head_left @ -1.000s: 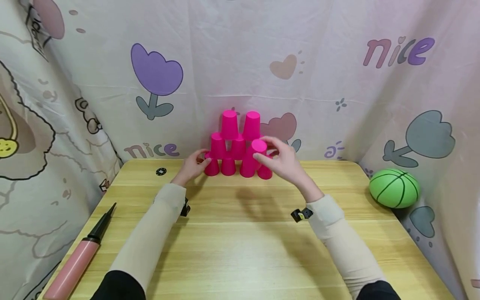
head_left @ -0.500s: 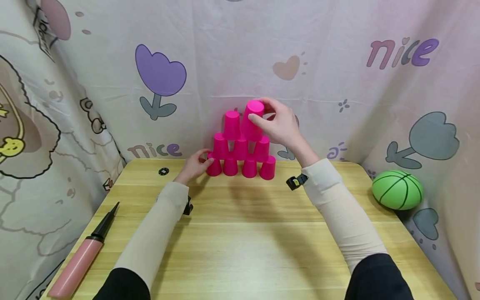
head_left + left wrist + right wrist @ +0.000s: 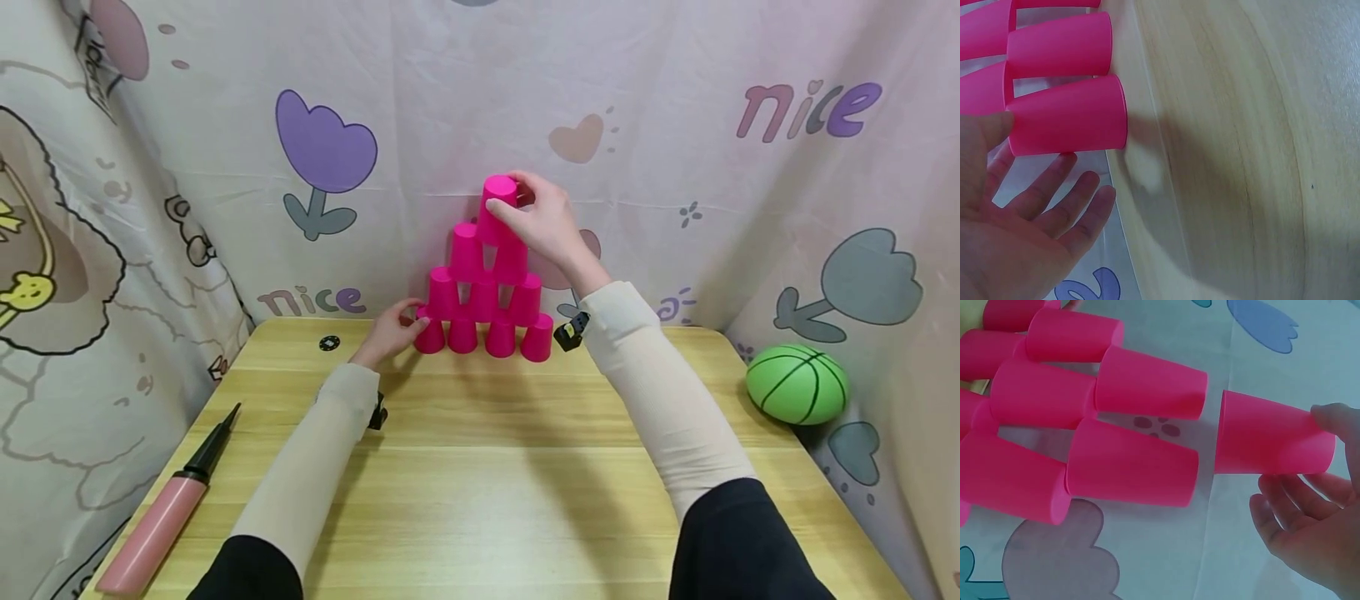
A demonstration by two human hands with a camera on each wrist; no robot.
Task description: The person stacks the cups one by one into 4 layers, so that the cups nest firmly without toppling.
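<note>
Upside-down pink plastic cups stand in a stacked pyramid at the back of the table, with two cups in the third row. Above these two, my right hand (image 3: pixel 540 218) holds another pink cup (image 3: pixel 497 208) upside down near its closed end. In the right wrist view a narrow gap separates the held cup (image 3: pixel 1272 434) from the third-row cups (image 3: pixel 1135 464). At the pyramid's lower left, my left hand (image 3: pixel 390 333) has its thumb on the near side of the end cup (image 3: pixel 431 337) and fingers on its far side, as the left wrist view of that cup (image 3: pixel 1069 119) also shows.
A pink pump (image 3: pixel 161 525) with a black nozzle lies along the table's left side. Near the back left is a small black disc (image 3: pixel 329 342). A green ball (image 3: pixel 797 384) sits at the right edge. A printed curtain (image 3: pixel 465 100) hangs close behind the pyramid.
My right hand has raised the cup from in front of the lower rows, leftward to above the third row. My left hand stays at the bottom left cup.
</note>
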